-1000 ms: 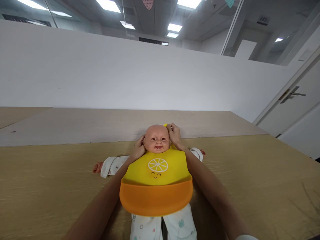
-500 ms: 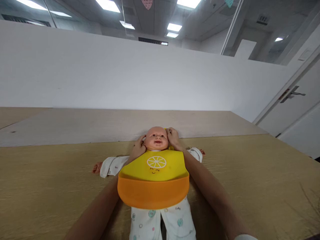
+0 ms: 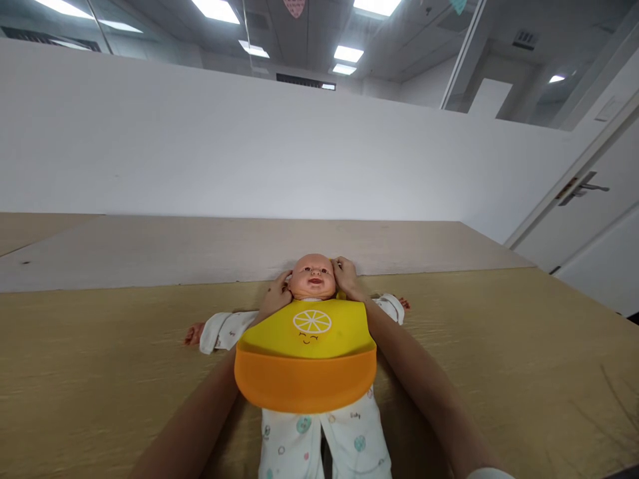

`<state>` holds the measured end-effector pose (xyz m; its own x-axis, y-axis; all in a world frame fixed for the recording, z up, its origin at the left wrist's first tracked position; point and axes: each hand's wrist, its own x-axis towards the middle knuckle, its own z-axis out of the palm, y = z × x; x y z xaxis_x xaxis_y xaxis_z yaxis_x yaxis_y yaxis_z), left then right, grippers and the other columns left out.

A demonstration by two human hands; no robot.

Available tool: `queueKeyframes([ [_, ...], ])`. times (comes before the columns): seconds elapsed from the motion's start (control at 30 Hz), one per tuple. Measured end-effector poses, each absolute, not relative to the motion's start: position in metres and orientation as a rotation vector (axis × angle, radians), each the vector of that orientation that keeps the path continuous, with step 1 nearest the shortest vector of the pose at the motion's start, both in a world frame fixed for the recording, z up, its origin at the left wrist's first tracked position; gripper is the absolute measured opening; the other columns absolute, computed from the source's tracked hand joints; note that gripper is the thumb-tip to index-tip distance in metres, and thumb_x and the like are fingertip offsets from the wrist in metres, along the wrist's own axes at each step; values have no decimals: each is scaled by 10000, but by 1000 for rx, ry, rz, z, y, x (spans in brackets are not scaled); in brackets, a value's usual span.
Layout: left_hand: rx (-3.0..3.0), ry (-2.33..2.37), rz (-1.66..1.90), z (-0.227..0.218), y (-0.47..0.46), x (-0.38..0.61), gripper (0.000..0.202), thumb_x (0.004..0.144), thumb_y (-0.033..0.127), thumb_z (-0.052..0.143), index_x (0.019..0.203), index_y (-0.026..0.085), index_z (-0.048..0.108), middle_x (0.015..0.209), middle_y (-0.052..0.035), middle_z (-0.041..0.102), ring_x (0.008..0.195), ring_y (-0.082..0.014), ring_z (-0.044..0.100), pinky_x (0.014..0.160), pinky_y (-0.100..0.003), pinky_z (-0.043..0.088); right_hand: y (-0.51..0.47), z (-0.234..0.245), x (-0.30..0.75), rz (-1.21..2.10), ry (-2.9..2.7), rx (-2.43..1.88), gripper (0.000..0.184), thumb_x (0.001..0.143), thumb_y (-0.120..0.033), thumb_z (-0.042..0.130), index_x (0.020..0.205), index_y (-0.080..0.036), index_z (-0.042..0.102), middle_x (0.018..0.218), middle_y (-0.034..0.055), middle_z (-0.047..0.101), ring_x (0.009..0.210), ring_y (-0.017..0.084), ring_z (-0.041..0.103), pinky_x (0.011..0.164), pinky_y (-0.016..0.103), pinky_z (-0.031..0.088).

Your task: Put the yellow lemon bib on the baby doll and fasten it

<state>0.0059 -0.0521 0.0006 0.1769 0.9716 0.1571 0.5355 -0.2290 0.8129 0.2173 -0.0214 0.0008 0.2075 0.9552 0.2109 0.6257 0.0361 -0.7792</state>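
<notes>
A baby doll (image 3: 312, 276) in white patterned clothes lies on its back on the tan table (image 3: 100, 372), head toward the wall. A yellow bib (image 3: 307, 332) with an orange catch pocket and a lemon print covers its chest. My left hand (image 3: 276, 293) is curled against the left side of the doll's head and neck; what its fingers grip is hidden. My right hand (image 3: 346, 277) is curled round the right side of the head, and a bit of the bib's yellow neck strap shows by its fingers. Both forearms run alongside the bib.
A lighter wooden board (image 3: 200, 249) lies behind the doll, along the white partition wall (image 3: 249, 146). A door with a lever handle (image 3: 582, 189) stands at the right. The table stretches wide on both sides of the doll.
The doll's head has sunk lower toward the table, and both hands went down with it. The bib has shifted slightly away from me, showing more of the doll's trousers.
</notes>
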Motion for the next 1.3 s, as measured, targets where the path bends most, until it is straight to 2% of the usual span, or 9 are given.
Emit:
queueKeyframes([
  [0.17, 1522, 1297, 899, 12, -49, -10, 650, 629, 228, 498, 1271, 153, 562, 835, -53, 728, 863, -250, 670, 773, -340, 517, -23, 9, 223, 484, -1590, -1834, 272, 929, -257, 429, 772, -119, 603, 876, 85, 668, 739, 108, 542, 642, 195, 311],
  [0.33, 1318, 1149, 1077, 34, -46, -35, 630, 534, 203, 613, 1161, 147, 606, 792, -39, 705, 651, -169, 602, 554, -237, 426, -28, 36, 241, 523, -1611, -2009, 195, 822, -186, 545, 649, -102, 578, 758, 153, 667, 711, 171, 611, 642, 226, 345],
  [0.43, 1435, 1075, 1146, 55, -49, -44, 637, 555, 216, 684, 1184, 146, 609, 852, -51, 700, 637, -133, 557, 532, -209, 393, -37, 64, 250, 545, -1556, -2000, 198, 875, -208, 470, 744, -105, 578, 739, 129, 675, 624, 159, 625, 607, 225, 369],
  [0.6, 1603, 1018, 1262, 93, -66, -40, 801, 615, 280, 748, 1365, 185, 482, 1096, -105, 684, 655, -106, 544, 557, -211, 449, -66, 115, 248, 757, -1451, -1586, 227, 968, -318, 362, 949, -144, 506, 960, 81, 702, 637, 111, 674, 463, 154, 353],
  [0.7, 1640, 1007, 1350, 108, -78, -33, 836, 631, 289, 763, 1391, 198, 427, 1139, -115, 676, 630, -84, 548, 577, -214, 486, -84, 132, 237, 942, -1343, -1183, 259, 937, -404, 473, 921, -147, 495, 902, 82, 698, 679, 128, 689, 414, 131, 331],
  [0.87, 1681, 1025, 1420, 122, -99, -16, 825, 642, 289, 770, 1377, 224, 401, 1207, -117, 643, 590, -84, 601, 523, -218, 505, -102, 140, 219, 990, -1410, -886, 440, 754, -542, 704, 856, -141, 557, 840, 66, 680, 657, 88, 634, 446, 141, 370],
  [1.03, 1713, 1064, 1411, 125, -113, -4, 753, 688, 325, 761, 1348, 255, 406, 1274, -106, 611, 650, -111, 659, 530, -223, 545, -115, 143, 206, 939, -1509, -810, 342, 739, -460, 748, 800, -139, 646, 774, 27, 649, 692, 59, 575, 629, 190, 474],
  [1.2, 1943, 1012, 1504, 123, -124, 6, 548, 761, 320, 724, 1248, 225, 492, 1279, -92, 604, 1049, -211, 663, 665, -231, 603, -126, 142, 195, 944, -1638, -727, 268, 715, -385, 783, 805, -153, 685, 1021, 59, 658, 954, 113, 617, 868, 268, 528],
  [1.3, 2093, 961, 1468, 125, -136, 11, 554, 833, 312, 661, 1341, 238, 455, 1337, -104, 590, 1052, -207, 674, 667, -228, 607, -132, 141, 190, 999, -1685, -732, 298, 703, -406, 792, 783, -146, 671, 1057, 65, 641, 993, 127, 601, 842, 264, 538],
])
